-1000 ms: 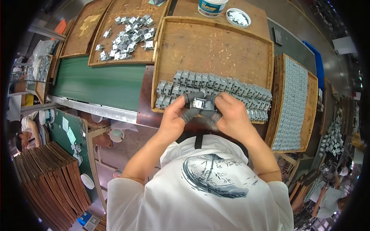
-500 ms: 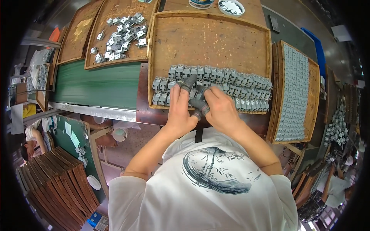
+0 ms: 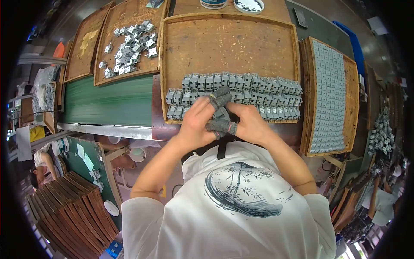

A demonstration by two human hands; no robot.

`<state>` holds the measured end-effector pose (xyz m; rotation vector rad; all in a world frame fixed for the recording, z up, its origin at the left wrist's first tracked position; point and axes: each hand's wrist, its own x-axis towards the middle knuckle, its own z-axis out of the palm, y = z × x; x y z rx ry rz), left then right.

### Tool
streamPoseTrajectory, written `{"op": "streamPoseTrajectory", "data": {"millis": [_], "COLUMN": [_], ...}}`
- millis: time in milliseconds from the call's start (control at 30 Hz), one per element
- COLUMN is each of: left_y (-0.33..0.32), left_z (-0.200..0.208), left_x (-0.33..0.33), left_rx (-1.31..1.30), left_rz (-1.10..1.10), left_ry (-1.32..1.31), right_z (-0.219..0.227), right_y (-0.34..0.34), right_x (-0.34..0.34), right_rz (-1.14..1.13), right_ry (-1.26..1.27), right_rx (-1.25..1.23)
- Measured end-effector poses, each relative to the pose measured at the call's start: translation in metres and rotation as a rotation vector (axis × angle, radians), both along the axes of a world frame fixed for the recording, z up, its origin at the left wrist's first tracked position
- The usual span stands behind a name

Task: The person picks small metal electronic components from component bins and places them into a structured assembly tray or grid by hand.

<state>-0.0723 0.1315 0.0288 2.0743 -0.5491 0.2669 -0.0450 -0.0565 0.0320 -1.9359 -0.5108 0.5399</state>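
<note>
My left hand (image 3: 199,123) and my right hand (image 3: 250,124) meet over the near edge of a wooden tray (image 3: 224,43). Grey covers wrap some of the fingers and thumbs. The fingers of both are bent and closed around the same spot; something small and grey seems to be between them, mostly hidden. Just beyond and beside the hands, small grey metal block-like parts (image 3: 267,97) stand in three long rows across the tray's near side. My fingers cover the middle of the front rows.
Loose grey metal parts (image 3: 131,47) lie heaped on another tray at the left, beyond a green belt (image 3: 108,101). A tray of tightly packed parts (image 3: 330,95) sits at the right. Behind are a white dish (image 3: 249,6) and a tub (image 3: 214,3). Stacked boards (image 3: 71,207) stand lower left, near another person.
Both hands have drawn slightly nearer to me, and the left fingers now curl in toward the right hand. The whole view has shifted a little.
</note>
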Motion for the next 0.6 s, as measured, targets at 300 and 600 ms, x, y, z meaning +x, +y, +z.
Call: {"op": "streamPoseTrajectory", "data": {"millis": [300, 600], "left_y": [0.118, 0.124], "left_z": [-0.052, -0.057], "left_x": [0.091, 0.102], "left_rx": [0.181, 0.097], "left_rz": [0.126, -0.072], "left_ry": [0.556, 0.972], "right_z": [-0.012, -0.055], "right_y": [-0.134, -0.367], "right_x": [-0.003, -0.09], "right_rz": [-0.647, -1.501], "right_ry": [0.056, -0.142], "right_rx": [0.133, -0.064]}}
